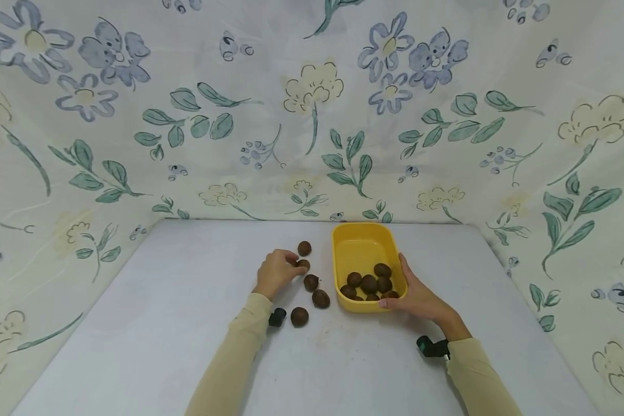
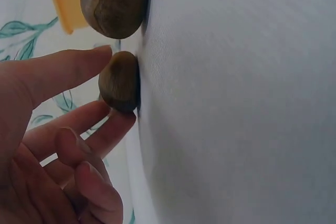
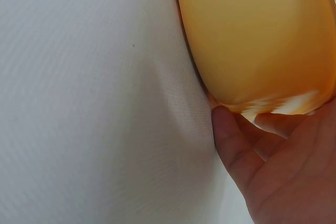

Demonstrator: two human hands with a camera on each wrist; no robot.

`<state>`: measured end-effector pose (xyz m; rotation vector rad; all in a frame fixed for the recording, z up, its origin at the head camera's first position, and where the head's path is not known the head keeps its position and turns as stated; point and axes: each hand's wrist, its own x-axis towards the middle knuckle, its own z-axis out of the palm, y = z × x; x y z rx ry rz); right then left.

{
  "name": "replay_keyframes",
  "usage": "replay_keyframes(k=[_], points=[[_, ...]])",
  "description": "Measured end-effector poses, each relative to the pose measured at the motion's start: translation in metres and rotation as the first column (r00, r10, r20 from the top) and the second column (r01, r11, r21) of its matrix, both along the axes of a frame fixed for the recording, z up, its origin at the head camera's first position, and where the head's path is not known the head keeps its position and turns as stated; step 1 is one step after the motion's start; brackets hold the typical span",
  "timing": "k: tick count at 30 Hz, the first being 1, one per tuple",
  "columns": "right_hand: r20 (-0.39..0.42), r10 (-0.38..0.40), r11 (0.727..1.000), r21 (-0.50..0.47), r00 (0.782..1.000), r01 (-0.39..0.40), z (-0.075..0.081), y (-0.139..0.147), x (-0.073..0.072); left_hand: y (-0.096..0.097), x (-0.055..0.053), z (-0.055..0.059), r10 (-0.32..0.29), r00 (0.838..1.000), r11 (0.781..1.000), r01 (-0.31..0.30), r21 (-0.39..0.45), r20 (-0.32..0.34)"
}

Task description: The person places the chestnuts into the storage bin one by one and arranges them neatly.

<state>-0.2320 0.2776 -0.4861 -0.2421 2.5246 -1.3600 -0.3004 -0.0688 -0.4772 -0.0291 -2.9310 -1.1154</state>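
Observation:
My left hand (image 1: 275, 271) reaches over the white table, thumb and fingertips at opposite sides of a brown chestnut (image 2: 119, 81), pinching it where it lies on the surface. In the head view that chestnut (image 1: 304, 264) is partly covered by the fingers. My right hand (image 1: 418, 294) grips a yellow plastic box (image 1: 364, 228) at its near right corner, thumb at the near rim and fingers along the right side. Several chestnuts (image 1: 369, 283) lie in the near half of the box. The right wrist view shows fingertips (image 3: 224, 121) low against the yellow wall.
Loose chestnuts lie left of the box: one (image 1: 304, 248) beyond the left hand, others (image 1: 311, 282) (image 1: 320, 299) nearer, and one (image 1: 299, 316) beside the left wrist. A flower-printed cloth (image 1: 270, 133) hangs behind and beside the white table (image 1: 177, 323).

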Motion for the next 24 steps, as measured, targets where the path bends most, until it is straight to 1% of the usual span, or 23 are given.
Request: replay_keyframes(k=[5, 10, 16, 20, 24], points=[[0.010, 0.002, 1.000, 0.017, 1.000, -0.003, 0.0001, -0.0010, 0.0005, 0.0040, 0.0010, 0.0018, -0.002, 1.000, 0.999, 0.002, -0.049, -0.002], [-0.002, 0.005, 1.000, 0.011, 1.000, -0.005, 0.0031, -0.0004, 0.0009, 0.0060, -0.0016, 0.0032, -0.018, 1.000, 0.995, 0.015, -0.099, -0.026], [-0.003, 0.004, 1.000, -0.002, 1.000, -0.004, 0.0042, 0.0006, 0.0005, 0.0071, -0.0045, 0.0046, -0.011, 0.999, 0.994, 0.007, -0.112, -0.037], [0.006, 0.001, 1.000, 0.002, 1.000, -0.001, 0.0017, 0.0006, 0.0000, 0.0043, -0.0048, 0.0039, -0.017, 0.999, 0.996, 0.013, -0.091, -0.048], [0.009, 0.000, 1.000, 0.008, 1.000, 0.000, -0.0004, 0.0010, -0.0004, -0.0002, -0.0041, 0.0066, -0.014, 0.998, 1.000, 0.014, 0.000, -0.055]])
